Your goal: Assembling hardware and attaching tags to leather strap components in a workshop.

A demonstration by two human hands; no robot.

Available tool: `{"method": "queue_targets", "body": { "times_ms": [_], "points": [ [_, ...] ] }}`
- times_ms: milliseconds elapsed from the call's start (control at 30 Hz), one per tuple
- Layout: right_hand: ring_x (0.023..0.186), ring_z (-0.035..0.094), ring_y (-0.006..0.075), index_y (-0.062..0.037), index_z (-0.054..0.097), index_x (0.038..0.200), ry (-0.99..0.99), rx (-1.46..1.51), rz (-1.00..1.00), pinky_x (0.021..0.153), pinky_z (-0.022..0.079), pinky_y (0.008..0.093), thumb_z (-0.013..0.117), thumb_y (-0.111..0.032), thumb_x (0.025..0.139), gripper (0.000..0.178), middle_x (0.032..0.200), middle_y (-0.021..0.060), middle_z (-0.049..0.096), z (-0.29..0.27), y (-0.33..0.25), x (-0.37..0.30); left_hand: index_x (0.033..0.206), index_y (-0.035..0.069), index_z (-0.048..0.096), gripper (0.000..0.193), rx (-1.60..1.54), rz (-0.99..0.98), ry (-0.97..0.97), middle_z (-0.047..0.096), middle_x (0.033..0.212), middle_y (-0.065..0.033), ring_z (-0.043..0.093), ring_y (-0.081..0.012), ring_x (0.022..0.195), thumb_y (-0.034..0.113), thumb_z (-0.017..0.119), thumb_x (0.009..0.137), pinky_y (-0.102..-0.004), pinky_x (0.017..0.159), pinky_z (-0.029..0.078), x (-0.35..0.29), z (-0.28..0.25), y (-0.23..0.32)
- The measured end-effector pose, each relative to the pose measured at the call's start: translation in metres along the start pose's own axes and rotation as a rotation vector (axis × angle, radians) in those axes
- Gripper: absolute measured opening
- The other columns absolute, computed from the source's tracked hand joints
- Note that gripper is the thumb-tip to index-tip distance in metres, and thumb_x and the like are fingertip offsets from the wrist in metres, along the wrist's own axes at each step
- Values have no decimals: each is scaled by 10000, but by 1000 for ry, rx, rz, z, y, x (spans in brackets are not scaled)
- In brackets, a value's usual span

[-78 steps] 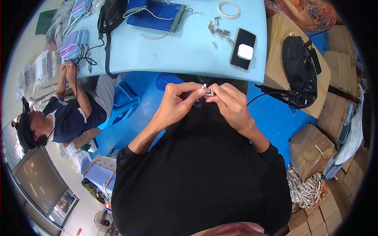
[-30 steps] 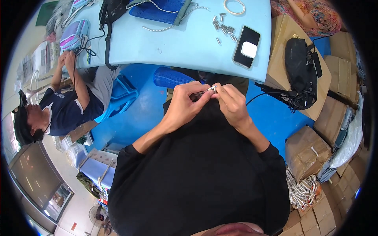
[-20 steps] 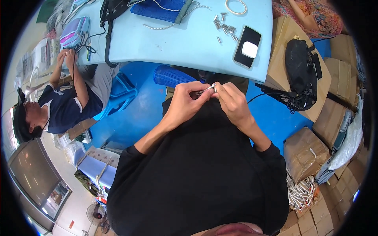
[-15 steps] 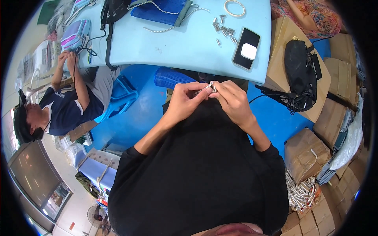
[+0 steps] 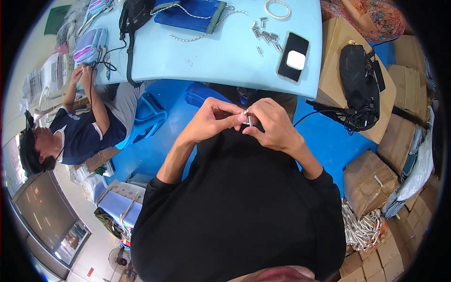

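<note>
In front of my chest, just off the near edge of the table, both my hands meet at the fingertips. Thumb and fingers of my left hand (image 5: 213, 120) pinch a small silver metal piece (image 5: 249, 121) from one side. My right hand (image 5: 275, 124) is closed on it from the other side, its thumb below. Something whitish shows between the fingertips, too small to name. Similar short silver metal cylinders (image 5: 266, 35) lie loose on the light blue table (image 5: 211, 61), beyond my hands.
A phone (image 5: 293, 56) with a white case on it and a tape roll (image 5: 277, 8) lie near the cylinders. Farther left are a blue mesh bag (image 5: 185, 18) with cord and a black strap. Left, a co-worker (image 5: 89, 127) handles a small bag. Right, a black bag (image 5: 359, 84) tops a carton.
My hands have come slightly nearer my body and turned, so the silver piece now shows more plainly. The co-worker's hands stay by the small bag.
</note>
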State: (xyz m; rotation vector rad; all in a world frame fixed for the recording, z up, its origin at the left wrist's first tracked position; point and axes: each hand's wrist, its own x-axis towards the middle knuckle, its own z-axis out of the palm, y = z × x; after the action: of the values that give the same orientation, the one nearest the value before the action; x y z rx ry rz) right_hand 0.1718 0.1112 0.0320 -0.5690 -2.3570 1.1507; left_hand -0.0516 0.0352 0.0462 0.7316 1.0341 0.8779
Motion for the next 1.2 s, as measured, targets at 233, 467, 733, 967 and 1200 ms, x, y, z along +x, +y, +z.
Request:
{"method": "queue_targets", "body": {
  "times_ms": [233,467,733,967,1200],
  "points": [
    [730,589,298,-46,647,980,-75,-40,-125,909,498,438,709,-479,954,437,763,73,586,-4,-7,2,1042,-32,800,158,-7,-92,-105,732,821,-41,627,-66,745,109,760,983,-216,654,475,-1,-6,-5],
    [730,592,279,-48,662,965,-153,82,-92,879,494,434,750,-367,943,331,752,74,591,-4,-9,1,1021,-34,797,154,34,-11,-101,733,829,-40,629,-75,740,111,760,986,-233,659,486,-6,-1,0],
    [778,613,305,-34,607,914,-77,-60,-75,864,511,433,802,-239,877,285,773,108,587,12,-6,-10,1016,-35,782,138,331,-48,-16,715,833,-19,581,-61,726,93,774,964,-241,629,454,-19,2,15],
    [855,656,346,-26,598,888,-88,-2,-56,956,543,456,807,-225,871,289,784,134,597,34,-12,-27,1002,-15,786,119,583,-114,-94,666,763,-17,520,-46,672,93,746,972,-252,562,390,-32,6,14],
    [830,664,384,1,587,845,-6,189,-75,898,577,475,807,-227,898,321,772,160,598,48,-20,-46,983,-15,794,124,467,-70,-158,659,755,-16,511,-54,652,99,760,951,-262,553,369,-42,11,7]
  ]
}}
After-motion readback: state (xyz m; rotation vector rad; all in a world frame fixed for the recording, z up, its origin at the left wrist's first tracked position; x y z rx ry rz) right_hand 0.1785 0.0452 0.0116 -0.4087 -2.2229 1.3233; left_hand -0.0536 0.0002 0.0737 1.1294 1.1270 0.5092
